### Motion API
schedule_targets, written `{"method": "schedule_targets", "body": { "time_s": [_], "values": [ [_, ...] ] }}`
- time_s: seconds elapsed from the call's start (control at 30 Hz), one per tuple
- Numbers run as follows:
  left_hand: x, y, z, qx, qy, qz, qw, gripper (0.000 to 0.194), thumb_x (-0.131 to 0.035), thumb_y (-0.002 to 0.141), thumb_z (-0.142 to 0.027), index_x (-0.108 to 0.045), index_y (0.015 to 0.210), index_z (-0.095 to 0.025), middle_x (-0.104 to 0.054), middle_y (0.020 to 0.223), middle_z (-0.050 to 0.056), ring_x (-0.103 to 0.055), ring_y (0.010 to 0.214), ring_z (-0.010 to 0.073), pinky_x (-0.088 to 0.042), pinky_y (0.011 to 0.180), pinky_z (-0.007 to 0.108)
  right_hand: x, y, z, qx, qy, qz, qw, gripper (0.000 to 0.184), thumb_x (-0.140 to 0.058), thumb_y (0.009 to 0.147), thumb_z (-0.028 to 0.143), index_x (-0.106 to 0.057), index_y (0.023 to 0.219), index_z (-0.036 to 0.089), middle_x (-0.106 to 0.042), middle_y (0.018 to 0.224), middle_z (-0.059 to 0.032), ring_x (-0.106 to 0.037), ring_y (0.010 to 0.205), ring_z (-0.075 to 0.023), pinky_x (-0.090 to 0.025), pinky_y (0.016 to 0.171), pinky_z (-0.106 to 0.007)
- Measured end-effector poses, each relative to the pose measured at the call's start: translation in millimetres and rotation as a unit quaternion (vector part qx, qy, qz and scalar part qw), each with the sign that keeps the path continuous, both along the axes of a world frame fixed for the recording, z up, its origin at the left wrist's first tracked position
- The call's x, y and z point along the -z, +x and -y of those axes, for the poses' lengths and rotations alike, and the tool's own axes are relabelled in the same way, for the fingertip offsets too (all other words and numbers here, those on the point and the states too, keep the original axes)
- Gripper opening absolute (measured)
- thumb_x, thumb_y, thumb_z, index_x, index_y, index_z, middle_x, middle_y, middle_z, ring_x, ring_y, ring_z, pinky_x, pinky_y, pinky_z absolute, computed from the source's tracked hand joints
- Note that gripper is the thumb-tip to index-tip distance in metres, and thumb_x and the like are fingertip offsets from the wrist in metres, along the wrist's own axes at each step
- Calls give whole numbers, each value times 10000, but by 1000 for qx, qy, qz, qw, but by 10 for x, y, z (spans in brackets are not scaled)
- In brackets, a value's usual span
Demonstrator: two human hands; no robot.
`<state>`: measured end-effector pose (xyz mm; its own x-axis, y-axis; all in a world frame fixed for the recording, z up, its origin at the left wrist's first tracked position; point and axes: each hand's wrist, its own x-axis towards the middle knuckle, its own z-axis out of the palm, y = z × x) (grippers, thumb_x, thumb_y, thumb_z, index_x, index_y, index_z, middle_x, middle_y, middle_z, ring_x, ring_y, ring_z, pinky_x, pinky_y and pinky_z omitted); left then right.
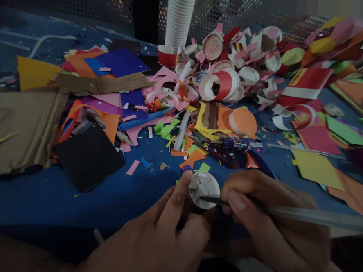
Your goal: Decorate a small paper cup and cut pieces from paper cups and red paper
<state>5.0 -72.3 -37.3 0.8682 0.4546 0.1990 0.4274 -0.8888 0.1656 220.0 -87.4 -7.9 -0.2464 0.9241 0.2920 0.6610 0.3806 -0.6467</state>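
Near the table's front edge, my left hand grips a small round white paper piece, its index finger along the left rim and its thumb below. Black lines cover the face: an inner ring, spokes, and a patch of dense hatching at the lower left. My right hand is closed round a pen with a dark tapered front and a clear barrel. The pen's tip rests on or just over the hatched patch. Just beyond the left fingertip lies a small purple piece. The side of the round piece is mostly hidden by my fingers.
Paper scraps litter the blue table. A black square and brown cardboard lie left. Scissors are just beyond my hands. Red and white paper rings pile up behind, beside a white ribbed column.
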Motion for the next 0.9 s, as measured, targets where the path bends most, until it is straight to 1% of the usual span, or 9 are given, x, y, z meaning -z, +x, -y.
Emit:
{"method": "schedule_targets", "body": {
  "time_s": [0.1,0.2,0.33,0.43,0.5,0.57,0.67,0.8,0.9],
  "values": [
    [7,-13,-1,-5,-15,2,1000,417,-409,1043,-282,-636,1381,-192,-750,1290,102,-503,1413,360,-618,982,369,2,-15,4,12,8,1,1000,171,-507,929,88,-558,839,224,-603,661,60,-570,521,-80,-453,536,-207],
    [2,-8,14,7,-24,-5,1000,423,-427,1035,-266,-625,1398,-177,-735,1318,114,-481,1424,367,-603,1019,383,1,-34,8,9,5,-15,1000,166,-511,915,95,-555,824,227,-603,639,59,-562,503,-87,-460,534,-221],
    [-11,-2,28,14,-22,0,1000,408,-420,1036,-260,-659,1349,-154,-729,1319,143,-480,1423,379,-587,1047,406,-3,-52,7,-8,-11,-30,999,164,-505,901,103,-549,804,228,-611,631,50,-565,494,-94,-447,505,-235],
    [-16,-17,18,12,-23,2,1000,447,-456,1026,-279,-600,1429,-150,-731,1314,145,-461,1436,383,-586,1055,416,-5,-57,1,1,-8,-22,1000,162,-507,909,106,-560,812,225,-615,637,43,-570,499,-99,-445,501,-239],
    [-17,-27,8,9,-31,-2,999,461,-473,1022,-300,-583,1449,-164,-738,1303,131,-484,1426,375,-604,1031,408,-5,-60,-4,0,-4,-22,1000,160,-510,910,102,-560,821,224,-615,640,45,-569,500,-96,-449,510,-234],
    [-17,-33,1,9,-39,-5,999,432,-472,1022,-304,-620,1405,-170,-734,1311,130,-498,1422,368,-607,1027,403,-2,-59,-6,-8,-3,-27,1000,156,-515,904,98,-559,827,226,-611,642,51,-566,502,-91,-454,521,-226],
    [-13,-41,-1,7,-28,-2,1000,410,-461,1025,-275,-640,1376,-163,-723,1332,139,-484,1434,361,-586,1054,395,8,-51,-6,-16,-8,-34,999,149,-519,904,105,-557,832,229,-612,648,56,-563,504,-88,-460,534,-223],
    [4,-46,-2,2,-21,-3,1000,430,-450,1029,-281,-609,1417,-183,-719,1347,120,-515,1412,362,-621,991,377,14,-42,-8,6,2,-21,1000,163,-516,914,92,-569,843,229,-622,656,48,-581,514,-92,-460,520,-225],
    [2,-32,-6,3,-24,-10,1000,439,-426,1035,-284,-602,1425,-188,-721,1344,114,-537,1394,365,-634,969,386,5,-61,-9,7,10,-17,1000,166,-512,905,87,-568,844,231,-627,652,44,-583,507,-97,-455,505,-235]
  ]
}}
